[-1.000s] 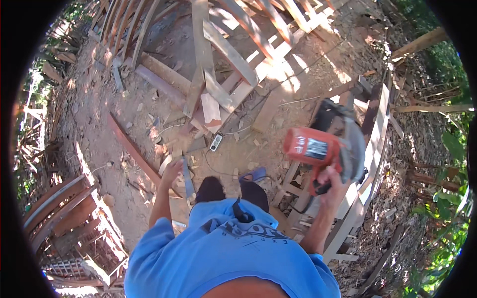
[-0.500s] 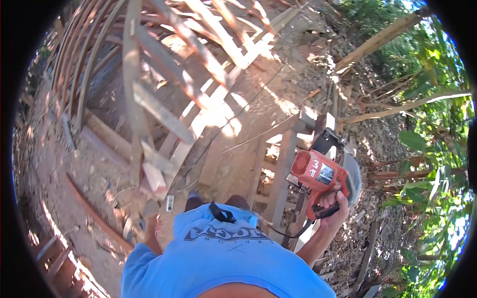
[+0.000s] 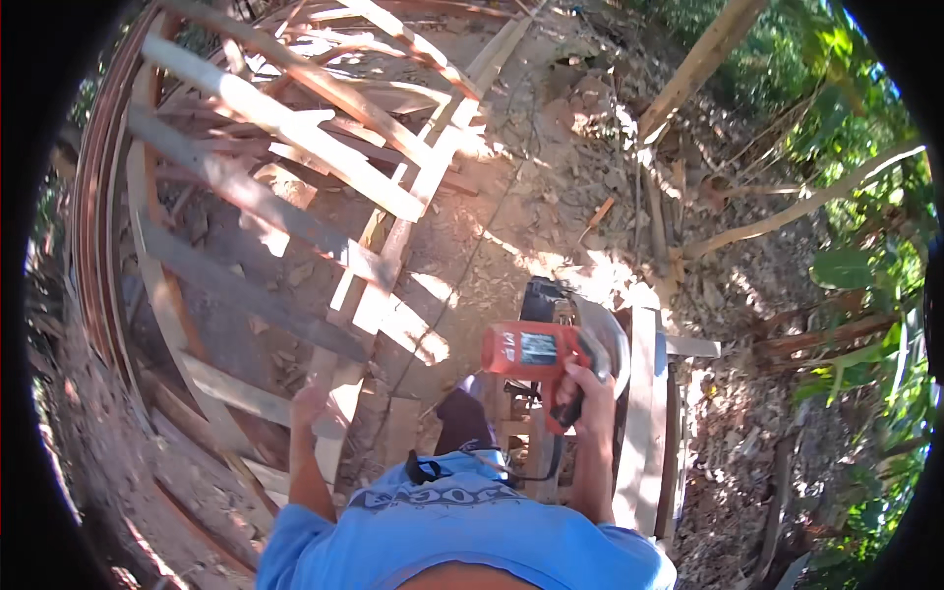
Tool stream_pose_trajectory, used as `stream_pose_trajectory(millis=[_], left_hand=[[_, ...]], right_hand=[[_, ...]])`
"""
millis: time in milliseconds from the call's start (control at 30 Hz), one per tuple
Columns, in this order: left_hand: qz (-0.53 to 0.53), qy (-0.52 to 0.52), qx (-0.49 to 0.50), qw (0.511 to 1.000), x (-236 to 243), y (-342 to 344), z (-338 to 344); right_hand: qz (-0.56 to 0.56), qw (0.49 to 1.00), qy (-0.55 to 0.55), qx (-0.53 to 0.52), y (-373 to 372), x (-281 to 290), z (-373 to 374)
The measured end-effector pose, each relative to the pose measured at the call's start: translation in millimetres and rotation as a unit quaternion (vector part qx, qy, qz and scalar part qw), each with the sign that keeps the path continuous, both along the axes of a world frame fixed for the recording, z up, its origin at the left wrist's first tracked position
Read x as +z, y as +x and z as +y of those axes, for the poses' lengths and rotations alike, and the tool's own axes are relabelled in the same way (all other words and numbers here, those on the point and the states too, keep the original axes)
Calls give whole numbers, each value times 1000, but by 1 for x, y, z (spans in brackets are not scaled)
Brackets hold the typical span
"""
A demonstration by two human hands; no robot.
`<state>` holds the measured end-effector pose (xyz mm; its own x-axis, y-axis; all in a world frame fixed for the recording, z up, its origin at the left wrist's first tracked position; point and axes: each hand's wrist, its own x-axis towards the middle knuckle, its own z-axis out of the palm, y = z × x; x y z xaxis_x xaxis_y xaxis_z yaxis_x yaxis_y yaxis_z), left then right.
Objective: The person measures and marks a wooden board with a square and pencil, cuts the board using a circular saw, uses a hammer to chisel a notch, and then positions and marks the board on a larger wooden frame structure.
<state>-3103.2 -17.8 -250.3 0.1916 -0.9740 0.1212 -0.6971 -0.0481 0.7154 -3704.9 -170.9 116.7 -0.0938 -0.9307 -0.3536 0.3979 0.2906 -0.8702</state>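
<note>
Saw (image 3: 536,349), red-bodied and circular, sits right of centre in the head view, ahead of the person, with the right hand (image 3: 587,388) clamped on its handle. The left hand (image 3: 310,403) is near the slatted timber frame; whether it touches wood, or how far its fingers are curled, I cannot tell. Nor can I tell whether the saw's dark base plate (image 3: 541,300) bears on anything.

Good handling, I judge, calls for a full wrap on the handle, fingers off the trigger during any carrying, the blade side turned away from the leg (image 3: 462,418), and the left hand well apart from the blade.

The black cord (image 3: 556,460) loops on the near side of the saw, close to the body, where it could snag. A pale plank (image 3: 644,413) lies just right of the saw, crowding that side. Frame slats (image 3: 285,128) fill the left; a dark cable (image 3: 497,216) crosses the ground, a trip risk. Far right, a thick pole (image 3: 703,69) and a thinner branch (image 3: 806,211) narrow the way.
</note>
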Motion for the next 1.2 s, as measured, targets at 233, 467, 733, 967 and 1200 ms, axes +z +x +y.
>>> stream_pose_trajectory(millis=[233, 467, 733, 967, 1200], left_hand=[[512, 204, 276, 787, 138, -55, -112], [368, 338, 420, 758, 107, -125, -93], [290, 520, 219, 773, 24, -158, -374], [-122, 209, -231, 942, -11, -117, -867], [290, 285, -46, 912, 69, -287, -1257]], right_hand=[[22, 998, 52, -22, -66, 6, -164], [10, 996, 31, -78, -106, 18, -272], [63, 974, -17, -215, -145, -5, -407], [56, 919, 84, -380, -187, -27, -512], [66, 858, 70, -505, -242, -16, -600]])
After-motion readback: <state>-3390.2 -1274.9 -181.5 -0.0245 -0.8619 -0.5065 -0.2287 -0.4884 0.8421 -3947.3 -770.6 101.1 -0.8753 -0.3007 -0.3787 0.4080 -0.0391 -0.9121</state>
